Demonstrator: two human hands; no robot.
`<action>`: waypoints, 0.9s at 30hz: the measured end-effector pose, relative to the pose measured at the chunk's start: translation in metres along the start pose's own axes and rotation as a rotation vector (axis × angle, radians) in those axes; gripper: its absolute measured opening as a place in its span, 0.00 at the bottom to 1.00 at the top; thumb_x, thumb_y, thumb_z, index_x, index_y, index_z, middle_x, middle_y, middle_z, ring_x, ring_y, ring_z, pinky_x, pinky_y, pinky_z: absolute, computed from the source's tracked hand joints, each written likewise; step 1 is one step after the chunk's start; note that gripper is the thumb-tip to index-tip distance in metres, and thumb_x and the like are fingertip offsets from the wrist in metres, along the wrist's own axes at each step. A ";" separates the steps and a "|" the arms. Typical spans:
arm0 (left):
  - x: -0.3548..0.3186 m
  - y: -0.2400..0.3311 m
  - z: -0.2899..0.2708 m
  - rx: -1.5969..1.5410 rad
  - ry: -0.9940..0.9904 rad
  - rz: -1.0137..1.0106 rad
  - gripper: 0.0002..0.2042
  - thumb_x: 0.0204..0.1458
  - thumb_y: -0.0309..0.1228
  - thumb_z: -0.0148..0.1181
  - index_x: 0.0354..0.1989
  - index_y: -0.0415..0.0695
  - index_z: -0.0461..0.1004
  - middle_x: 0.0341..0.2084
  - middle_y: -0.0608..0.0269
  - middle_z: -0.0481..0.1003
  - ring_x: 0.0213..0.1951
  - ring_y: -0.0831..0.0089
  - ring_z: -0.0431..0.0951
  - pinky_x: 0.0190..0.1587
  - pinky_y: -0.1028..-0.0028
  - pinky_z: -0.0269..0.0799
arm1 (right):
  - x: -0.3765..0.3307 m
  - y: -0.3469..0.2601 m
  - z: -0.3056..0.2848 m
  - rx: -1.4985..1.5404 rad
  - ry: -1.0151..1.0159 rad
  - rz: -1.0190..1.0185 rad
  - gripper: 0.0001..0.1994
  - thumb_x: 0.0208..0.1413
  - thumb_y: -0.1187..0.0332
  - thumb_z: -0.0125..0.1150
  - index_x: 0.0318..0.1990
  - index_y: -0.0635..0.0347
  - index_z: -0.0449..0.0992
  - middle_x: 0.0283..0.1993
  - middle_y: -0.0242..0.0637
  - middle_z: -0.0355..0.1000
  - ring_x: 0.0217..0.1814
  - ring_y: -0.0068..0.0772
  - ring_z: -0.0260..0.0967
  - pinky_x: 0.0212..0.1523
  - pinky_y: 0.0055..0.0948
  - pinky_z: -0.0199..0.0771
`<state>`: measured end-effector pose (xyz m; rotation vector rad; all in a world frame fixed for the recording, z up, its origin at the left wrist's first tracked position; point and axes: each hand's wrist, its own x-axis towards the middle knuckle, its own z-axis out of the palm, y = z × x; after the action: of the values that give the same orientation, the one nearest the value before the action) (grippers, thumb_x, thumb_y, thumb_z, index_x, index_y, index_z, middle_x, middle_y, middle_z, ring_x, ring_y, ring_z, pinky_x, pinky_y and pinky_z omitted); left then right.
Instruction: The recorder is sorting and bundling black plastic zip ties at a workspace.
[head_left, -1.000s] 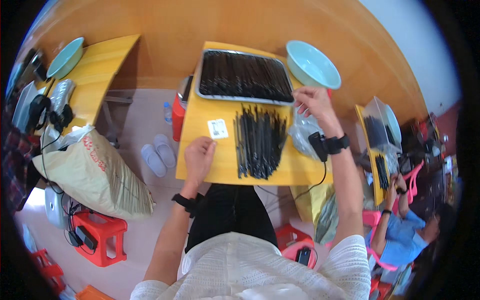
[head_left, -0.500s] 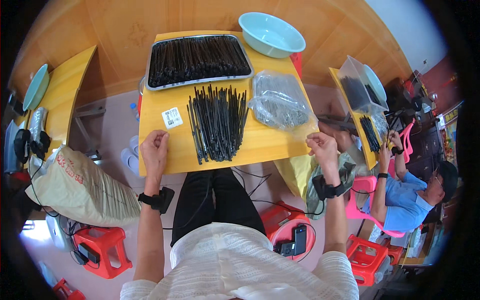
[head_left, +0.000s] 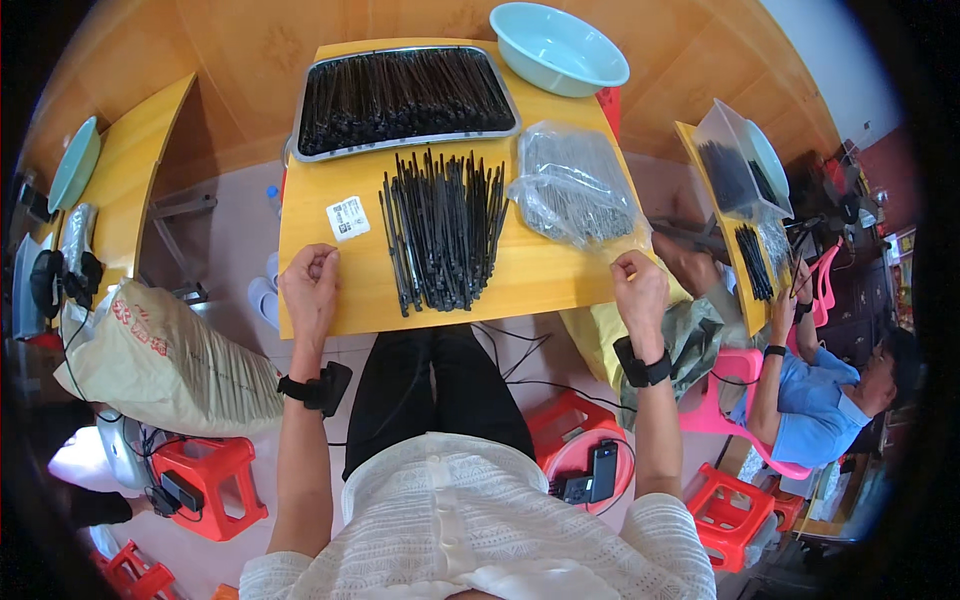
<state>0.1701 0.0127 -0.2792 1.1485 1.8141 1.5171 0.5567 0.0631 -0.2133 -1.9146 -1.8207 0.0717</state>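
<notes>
My left hand (head_left: 311, 287) rests at the near left part of the yellow table (head_left: 560, 290), its fingers curled in and nothing showing in them. My right hand (head_left: 640, 290) lies at the near right edge, fingers also bent together, close to the corner of a clear plastic bag (head_left: 575, 185) of thin grey pieces. Between the hands is a loose bundle of thin black sticks (head_left: 440, 230), apart from both. A white label card (head_left: 348, 218) lies left of the bundle. Behind it stands a metal tray (head_left: 420, 141) filled with similar dark sticks.
A light blue basin (head_left: 560, 50) sits at the back right. On the right, a co-worker in a blue shirt (head_left: 815, 405) handles thin pieces at another table. Large bags (head_left: 180, 370) and red stools (head_left: 215, 490) stand on the floor; cables run below the table.
The view has shifted slightly, so the table sits a little higher. Both my hands stay near the table's edge, still curled. A dark-sleeved arm has come in at the lower left.
</notes>
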 end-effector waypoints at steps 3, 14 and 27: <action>0.001 -0.002 -0.002 0.017 0.005 0.021 0.06 0.47 0.24 0.56 0.28 0.32 0.72 0.16 0.64 0.71 0.16 0.83 0.68 0.20 0.82 0.63 | -0.002 -0.001 -0.014 -0.030 0.049 0.009 0.03 0.41 0.71 0.59 0.24 0.60 0.74 0.26 0.42 0.71 0.28 0.46 0.70 0.29 0.38 0.67; -0.002 0.003 0.002 0.038 0.038 0.057 0.04 0.46 0.23 0.57 0.28 0.35 0.73 0.16 0.62 0.72 0.18 0.82 0.69 0.21 0.81 0.65 | -0.040 0.027 -0.054 0.201 0.057 0.065 0.04 0.41 0.77 0.61 0.25 0.69 0.73 0.23 0.36 0.67 0.24 0.25 0.65 0.26 0.23 0.63; -0.063 0.056 0.020 0.437 -0.349 0.155 0.16 0.39 0.26 0.62 0.39 0.39 0.69 0.23 0.58 0.71 0.25 0.68 0.73 0.29 0.71 0.68 | -0.101 -0.066 0.023 1.018 -0.351 0.315 0.04 0.45 0.82 0.59 0.29 0.64 0.73 0.29 0.26 0.67 0.30 0.13 0.61 0.31 0.15 0.61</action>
<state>0.2342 -0.0288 -0.2385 1.6741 1.8872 0.9322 0.4767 -0.0262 -0.2378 -1.4221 -1.2177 1.2411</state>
